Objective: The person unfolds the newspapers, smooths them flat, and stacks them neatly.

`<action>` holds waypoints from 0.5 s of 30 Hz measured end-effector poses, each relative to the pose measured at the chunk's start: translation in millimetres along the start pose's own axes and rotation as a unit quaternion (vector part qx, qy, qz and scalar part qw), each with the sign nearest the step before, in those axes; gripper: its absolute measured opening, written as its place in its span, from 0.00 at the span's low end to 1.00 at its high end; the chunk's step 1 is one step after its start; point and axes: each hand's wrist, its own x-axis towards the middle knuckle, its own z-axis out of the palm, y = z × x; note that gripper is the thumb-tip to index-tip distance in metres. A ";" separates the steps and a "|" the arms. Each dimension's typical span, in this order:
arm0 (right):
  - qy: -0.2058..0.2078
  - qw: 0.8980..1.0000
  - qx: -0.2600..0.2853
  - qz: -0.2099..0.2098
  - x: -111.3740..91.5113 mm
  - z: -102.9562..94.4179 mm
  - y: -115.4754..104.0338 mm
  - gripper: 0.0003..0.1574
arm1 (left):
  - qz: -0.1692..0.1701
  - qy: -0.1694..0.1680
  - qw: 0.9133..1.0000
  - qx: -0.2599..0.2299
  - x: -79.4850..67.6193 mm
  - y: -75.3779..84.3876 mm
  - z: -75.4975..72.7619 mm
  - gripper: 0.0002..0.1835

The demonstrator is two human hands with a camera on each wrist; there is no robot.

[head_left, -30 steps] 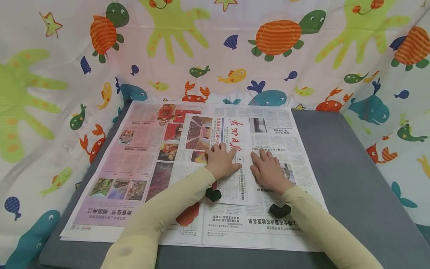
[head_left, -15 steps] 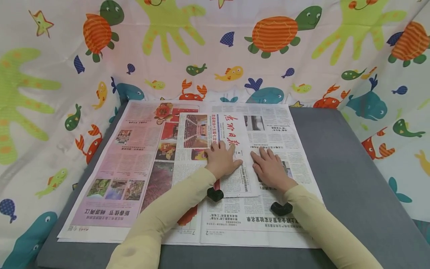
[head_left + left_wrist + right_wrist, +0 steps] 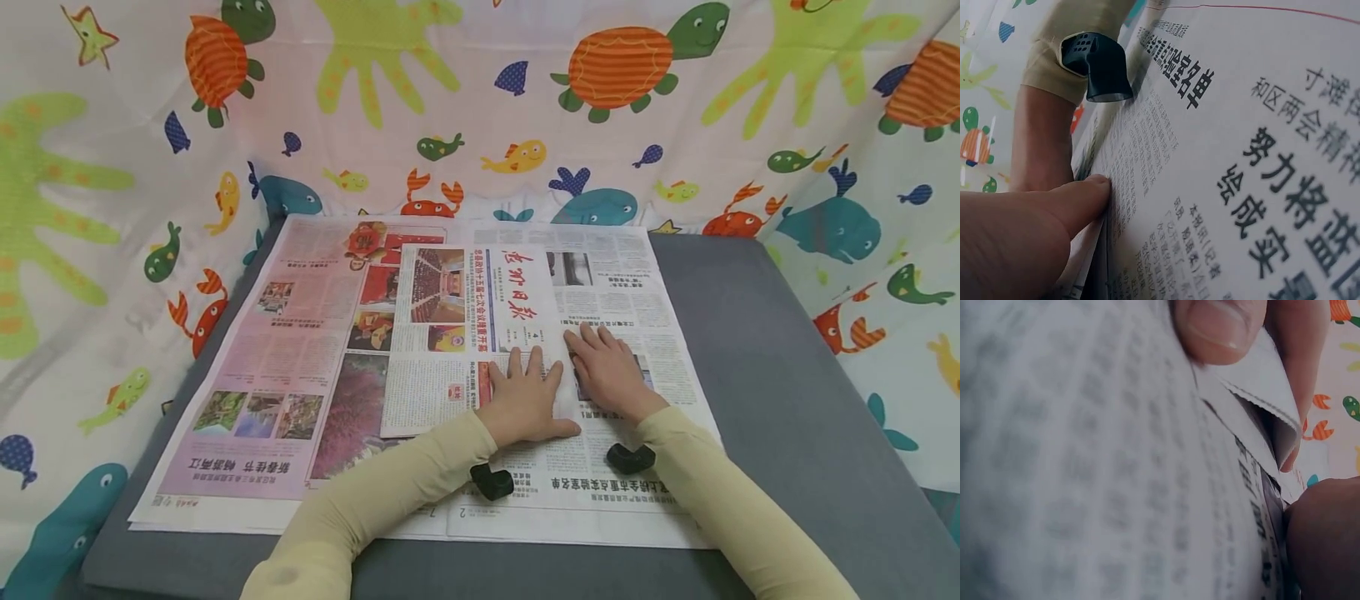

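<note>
A small folded newspaper [image 3: 426, 387] with a red masthead lies on a larger spread newspaper [image 3: 296, 333]. My left hand [image 3: 525, 404] rests with fingers spread on its near right part, thumb out to the right. In the left wrist view, the thumb [image 3: 1088, 197] touches the printed sheet. My right hand [image 3: 609, 367] lies along the right edge of the folded newspaper, fingers extended forward. The right wrist view shows a thumb tip [image 3: 1219, 328] at a folded, slightly raised paper edge [image 3: 1266, 394], with another finger behind it.
The spread newspaper covers much of a grey table [image 3: 757, 358]. Behind and beside it hangs a white cloth [image 3: 480, 108] printed with sea animals. Black wrist cameras sit under both cream sleeves [image 3: 390, 500].
My left hand has slid toward the near edge and a little right, its fingers spreading. The folded newspaper's near edge lies slightly farther back. The right hand stays nearly in place.
</note>
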 end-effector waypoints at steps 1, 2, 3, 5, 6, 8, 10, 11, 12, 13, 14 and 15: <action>0.000 1.000 -0.002 0.000 -0.1 0.3 0.3 0.31 | 0.000 -0.002 1.000 -0.003 0.3 -0.3 -0.4 0.56; -0.001 1.000 -0.004 0.000 -0.2 0.6 0.6 0.31 | 0.001 -0.003 1.000 -0.005 0.5 -0.6 -0.8 0.55; 0.000 1.000 -0.005 0.000 -0.3 0.9 0.8 0.31 | 0.002 -0.002 1.000 -0.009 0.5 -0.8 -1.4 0.54; 0.001 1.000 -0.006 -0.001 -0.4 0.8 1.1 0.31 | 0.003 0.000 1.000 -0.013 1.6 -1.8 -1.5 0.52; 0.003 1.000 -0.006 -0.001 -0.5 0.5 1.0 0.31 | 0.004 0.004 1.000 -0.015 2.4 -2.4 -1.7 0.51; 0.006 1.000 -0.007 -0.004 -0.8 0.0 0.9 0.31 | 0.007 0.012 1.000 -0.018 3.7 -4.0 -2.1 0.47; 0.008 1.000 -0.009 -0.007 -1.0 -0.6 0.5 0.30 | 0.010 0.014 1.000 -0.021 4.9 -6.1 -2.9 0.42; 0.009 1.000 -0.010 -0.008 -1.1 -0.8 0.1 0.30 | 0.013 0.014 1.000 -0.022 5.3 -7.2 -3.5 0.40; 0.009 1.000 -0.012 -0.008 -1.2 -1.0 -0.3 0.30 | 0.016 0.012 1.000 -0.022 5.4 -8.2 -4.2 0.38; 0.008 1.000 -0.013 -0.009 -1.4 -1.1 -0.6 0.30 | 0.019 0.009 0.999 -0.024 5.3 -9.4 -4.9 0.36; 0.008 1.000 -0.015 -0.009 -1.6 -1.1 -0.9 0.30 | 0.022 0.006 0.999 -0.027 5.0 -10.6 -5.6 0.34; 0.009 1.000 -0.016 -0.010 -1.6 -0.8 -0.9 0.30 | 0.025 0.005 0.999 -0.032 4.8 -12.0 -6.1 0.33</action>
